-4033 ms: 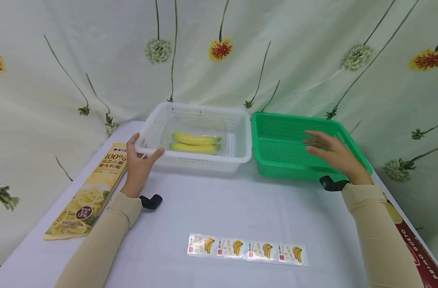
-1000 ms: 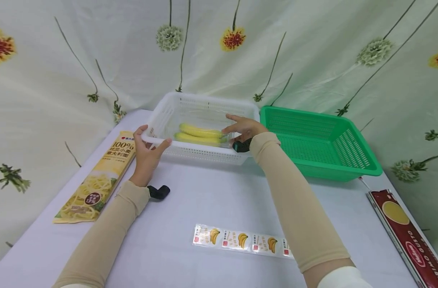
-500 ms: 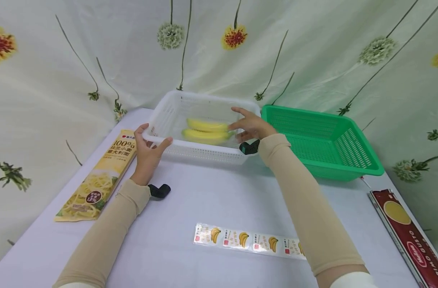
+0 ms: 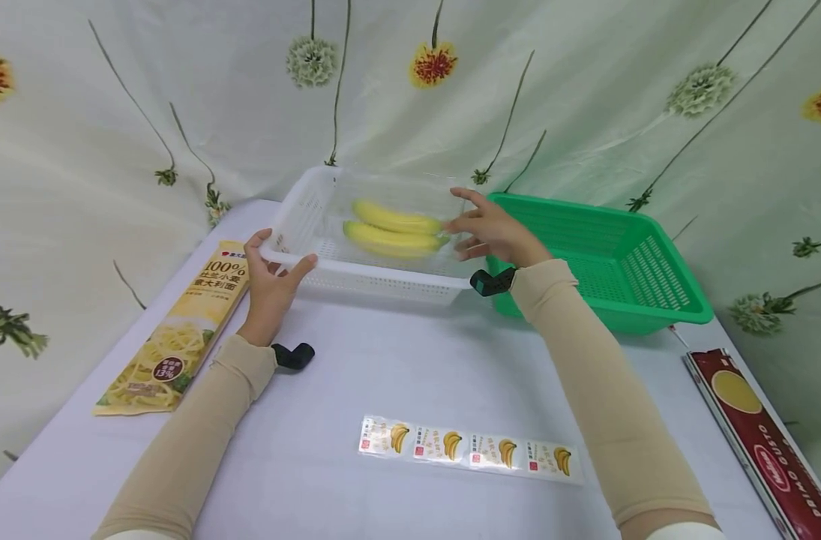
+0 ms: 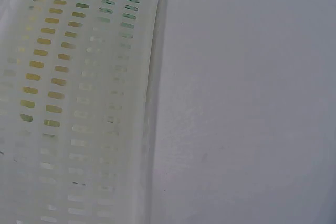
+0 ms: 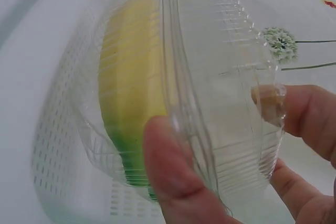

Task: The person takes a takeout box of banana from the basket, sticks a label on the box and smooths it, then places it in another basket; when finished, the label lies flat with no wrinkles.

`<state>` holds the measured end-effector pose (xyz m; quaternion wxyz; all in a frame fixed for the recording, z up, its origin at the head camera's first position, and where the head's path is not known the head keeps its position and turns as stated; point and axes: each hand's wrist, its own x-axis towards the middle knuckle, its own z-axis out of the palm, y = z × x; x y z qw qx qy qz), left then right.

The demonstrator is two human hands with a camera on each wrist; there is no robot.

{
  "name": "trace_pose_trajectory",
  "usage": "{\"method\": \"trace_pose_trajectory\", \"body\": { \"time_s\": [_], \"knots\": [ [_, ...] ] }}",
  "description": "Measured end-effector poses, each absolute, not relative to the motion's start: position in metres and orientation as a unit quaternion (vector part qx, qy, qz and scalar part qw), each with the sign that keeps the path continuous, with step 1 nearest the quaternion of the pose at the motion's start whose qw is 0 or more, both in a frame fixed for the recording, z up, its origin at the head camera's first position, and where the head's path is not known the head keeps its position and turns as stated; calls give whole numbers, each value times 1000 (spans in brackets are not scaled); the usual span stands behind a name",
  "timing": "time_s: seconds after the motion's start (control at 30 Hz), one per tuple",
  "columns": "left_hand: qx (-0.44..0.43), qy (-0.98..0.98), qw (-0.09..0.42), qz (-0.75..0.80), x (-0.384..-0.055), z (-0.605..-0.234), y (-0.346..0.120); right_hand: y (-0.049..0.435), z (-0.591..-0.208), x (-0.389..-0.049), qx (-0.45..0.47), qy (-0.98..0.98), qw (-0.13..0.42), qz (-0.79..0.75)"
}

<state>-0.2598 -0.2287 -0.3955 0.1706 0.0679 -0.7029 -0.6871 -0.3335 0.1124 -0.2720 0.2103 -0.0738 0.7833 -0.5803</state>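
Observation:
My right hand (image 4: 494,229) grips the end of a clear plastic clamshell box (image 6: 220,77) between thumb and fingers. Two yellow bananas (image 4: 397,229) with greenish tips lie inside it. The box is tilted and raised inside the white basket (image 4: 376,277), part of it above the back rim. At the basket's front left corner my left hand (image 4: 271,281) grips the rim, thumb in front and fingers along the side. The left wrist view shows only the basket's slotted wall (image 5: 79,98) and the tablecloth, with the yellow of the bananas through the slots.
A green basket (image 4: 673,307) stands right of the white one. On the left lies a yellow spaghetti pack (image 4: 174,337), on the right a red pasta pack (image 4: 764,435). A strip of banana stickers (image 4: 467,450) lies at the front. A flowered cloth hangs behind.
My right hand came from over the green basket to the clamshell box, took hold of it, and has lifted it up and rightward within the white basket. My left hand keeps its grip.

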Motion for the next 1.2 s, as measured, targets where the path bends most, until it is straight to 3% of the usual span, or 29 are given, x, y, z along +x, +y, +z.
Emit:
{"method": "trace_pose_trajectory", "body": {
  "time_s": [0.47,1.2],
  "knots": [
    [69,-702,172,-688,-261,-397,-230,143,-261,-303,-109,788,151,-587],
    [63,-699,190,-687,-263,-400,-226,204,-263,-220,-170,811,105,-550]
  ]
}}
